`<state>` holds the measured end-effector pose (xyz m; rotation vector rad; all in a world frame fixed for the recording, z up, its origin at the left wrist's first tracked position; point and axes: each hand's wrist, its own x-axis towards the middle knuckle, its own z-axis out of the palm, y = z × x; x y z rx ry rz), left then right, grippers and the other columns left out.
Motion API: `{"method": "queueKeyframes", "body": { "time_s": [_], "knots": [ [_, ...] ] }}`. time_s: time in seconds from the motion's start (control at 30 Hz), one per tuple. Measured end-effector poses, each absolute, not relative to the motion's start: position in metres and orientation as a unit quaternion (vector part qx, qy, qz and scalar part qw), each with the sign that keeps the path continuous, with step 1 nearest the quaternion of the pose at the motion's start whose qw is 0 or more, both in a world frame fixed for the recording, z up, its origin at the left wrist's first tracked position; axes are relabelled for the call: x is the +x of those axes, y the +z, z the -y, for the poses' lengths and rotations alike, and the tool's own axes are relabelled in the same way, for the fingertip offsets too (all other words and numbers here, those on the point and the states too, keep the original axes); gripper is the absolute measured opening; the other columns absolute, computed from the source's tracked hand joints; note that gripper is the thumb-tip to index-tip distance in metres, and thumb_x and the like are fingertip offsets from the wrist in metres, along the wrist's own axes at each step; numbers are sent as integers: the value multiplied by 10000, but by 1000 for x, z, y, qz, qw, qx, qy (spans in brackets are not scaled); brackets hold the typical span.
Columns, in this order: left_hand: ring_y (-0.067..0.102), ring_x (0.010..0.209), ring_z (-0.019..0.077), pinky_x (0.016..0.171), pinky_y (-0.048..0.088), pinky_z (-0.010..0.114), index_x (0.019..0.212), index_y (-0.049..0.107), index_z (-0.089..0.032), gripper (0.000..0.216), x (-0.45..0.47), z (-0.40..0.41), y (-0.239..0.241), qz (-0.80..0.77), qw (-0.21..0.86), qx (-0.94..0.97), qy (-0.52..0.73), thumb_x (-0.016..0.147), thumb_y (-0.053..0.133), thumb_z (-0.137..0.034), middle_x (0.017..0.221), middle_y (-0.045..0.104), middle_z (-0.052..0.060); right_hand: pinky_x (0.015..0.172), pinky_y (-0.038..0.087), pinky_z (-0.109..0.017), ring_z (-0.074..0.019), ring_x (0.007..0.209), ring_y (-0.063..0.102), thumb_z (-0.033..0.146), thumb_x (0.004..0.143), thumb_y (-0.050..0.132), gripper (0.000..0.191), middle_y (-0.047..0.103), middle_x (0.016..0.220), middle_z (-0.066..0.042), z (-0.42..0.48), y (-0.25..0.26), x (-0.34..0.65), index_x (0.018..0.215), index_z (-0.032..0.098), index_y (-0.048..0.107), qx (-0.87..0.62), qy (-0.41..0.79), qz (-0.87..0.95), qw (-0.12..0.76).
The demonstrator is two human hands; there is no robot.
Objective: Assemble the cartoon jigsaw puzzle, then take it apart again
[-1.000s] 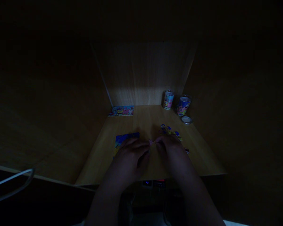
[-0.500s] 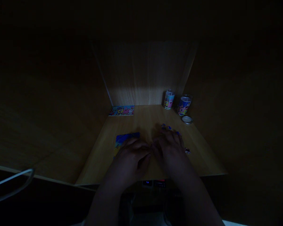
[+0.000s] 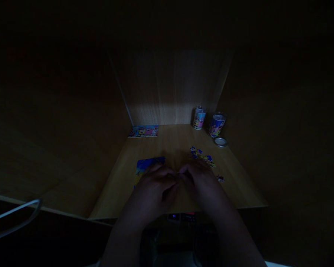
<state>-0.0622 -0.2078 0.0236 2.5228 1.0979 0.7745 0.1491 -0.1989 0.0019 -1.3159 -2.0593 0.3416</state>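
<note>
The scene is very dark. My left hand [image 3: 156, 183] and my right hand [image 3: 199, 180] meet at their fingertips low over a wooden desk [image 3: 239, 185]. Both have curled fingers pinched together where they meet; what they pinch is too dark to name. Under my left hand lies a partly built blue jigsaw [image 3: 149, 163]. A scatter of loose puzzle pieces [image 3: 202, 155] lies just beyond my right hand, and one more piece [image 3: 220, 178] rests to its right.
Two printed cans [image 3: 199, 118] [image 3: 217, 125] stand at the back right with a round lid [image 3: 220, 141] lying before them. A cartoon picture card [image 3: 143, 131] lies at the back left. Wooden walls enclose the desk. A pale bar [image 3: 13, 215] crosses the lower left.
My right hand reached forward over the loose pieces half a second ago and has drawn back, fingertips meeting my left hand again. The left hand has barely moved.
</note>
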Motion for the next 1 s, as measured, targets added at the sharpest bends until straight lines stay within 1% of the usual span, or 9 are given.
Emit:
{"method": "queueKeyframes", "body": {
  "time_s": [0.17,0.33,0.53,0.63,0.77,0.87,1.0],
  "knots": [
    [687,1062,272,951,573,480,1079,816,-265,192,-62,208,24,-376,137,875,272,1060,676,-136,1118,805,41,934,520,-425,-258,992,700,109,1043,702,157,781,977,-22,200,4,150,967,247,701,-501,138,779,351],
    [687,1129,289,1008,569,506,1223,785,-277,240,-63,206,20,-386,129,871,275,1054,697,-132,1196,811,38,935,520,-419,-257,998,707,104,1048,673,162,788,1001,-25,200,4,149,983,250,698,-503,143,771,365],
    [688,1100,291,984,571,489,1159,771,-248,151,-63,204,18,-406,89,865,282,1062,701,-154,1148,800,57,930,533,-395,-248,1003,732,147,1063,665,116,791,1021,-33,202,6,149,1011,246,695,-521,157,737,401],
    [688,1133,285,996,567,476,1164,767,-252,145,-64,206,19,-395,87,866,293,1079,688,-165,1175,804,50,909,544,-371,-235,973,745,162,1065,660,99,799,1019,-36,203,8,149,1021,242,699,-519,162,724,424],
    [689,1229,269,1072,554,479,1285,767,-302,227,-65,208,20,-373,104,874,292,1107,675,-195,1303,807,14,913,553,-359,-227,994,755,174,1059,670,85,807,1034,-31,204,9,149,1035,244,712,-516,176,715,437],
    [681,1276,264,1113,550,492,1398,737,-322,317,-64,207,20,-370,108,878,285,1119,659,-195,1394,790,3,905,565,-348,-216,998,768,213,1064,686,56,815,1048,-23,204,10,150,1045,251,723,-508,209,706,447],
    [679,1292,264,1122,561,508,1446,721,-334,368,-64,206,18,-373,114,878,279,1115,660,-187,1417,780,2,856,581,-313,-193,967,788,245,1065,706,38,828,1037,-3,204,10,151,1050,266,735,-491,260,699,450]
  ]
}}
